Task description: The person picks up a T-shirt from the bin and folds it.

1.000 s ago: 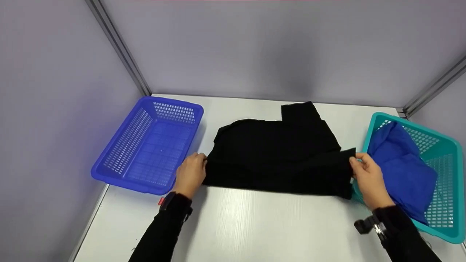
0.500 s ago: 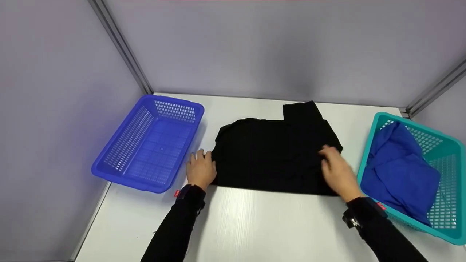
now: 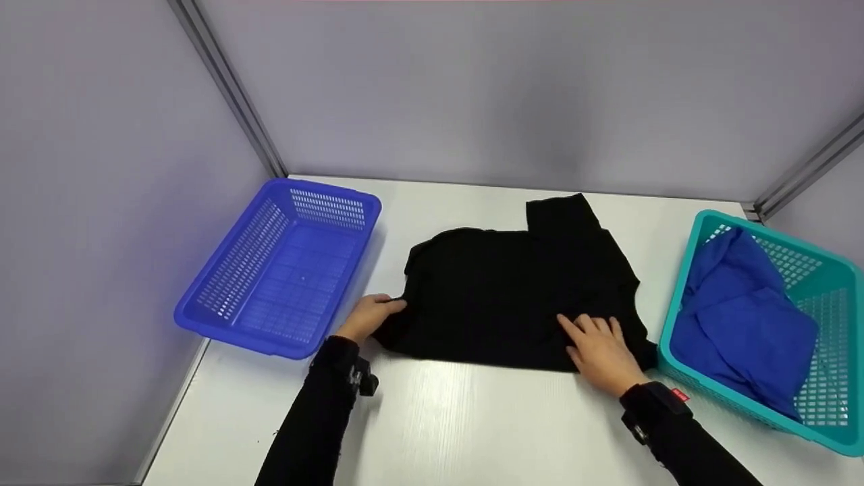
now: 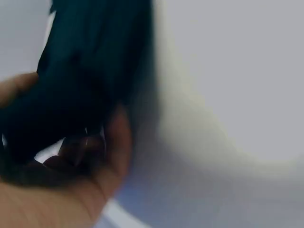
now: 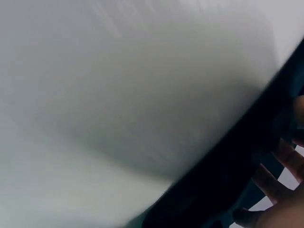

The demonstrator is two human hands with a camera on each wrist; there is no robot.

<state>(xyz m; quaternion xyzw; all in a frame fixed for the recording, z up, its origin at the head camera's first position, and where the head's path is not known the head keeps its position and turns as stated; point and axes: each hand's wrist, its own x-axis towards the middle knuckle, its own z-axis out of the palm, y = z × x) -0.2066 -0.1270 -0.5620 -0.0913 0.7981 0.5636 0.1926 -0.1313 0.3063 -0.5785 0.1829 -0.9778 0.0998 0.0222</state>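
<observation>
A black T-shirt (image 3: 493, 297) lies partly folded on the white table, one sleeve (image 3: 561, 214) sticking out toward the back wall. At its left end my left hand (image 3: 368, 317) pinches the edge of the fabric; in the left wrist view the dark cloth (image 4: 71, 95) passes between thumb and fingers. My right hand (image 3: 603, 354) rests on the shirt's near right part with its fingers spread. From the right wrist camera, the fingertips (image 5: 267, 183) lie against the dark cloth (image 5: 228, 166) close to its edge.
On the left stands a blue plastic basket (image 3: 275, 352) with nothing in it. A teal basket (image 3: 852, 351) on the right holds a folded blue cloth (image 3: 749, 331), and the shirt's right end reaches its side. Grey panels (image 3: 472, 88) enclose the table (image 3: 432, 418) at back and sides.
My right hand has let go of the shirt's right corner and moved left onto the fabric, which now lies flat. My left hand released the left edge, then gripped it again.
</observation>
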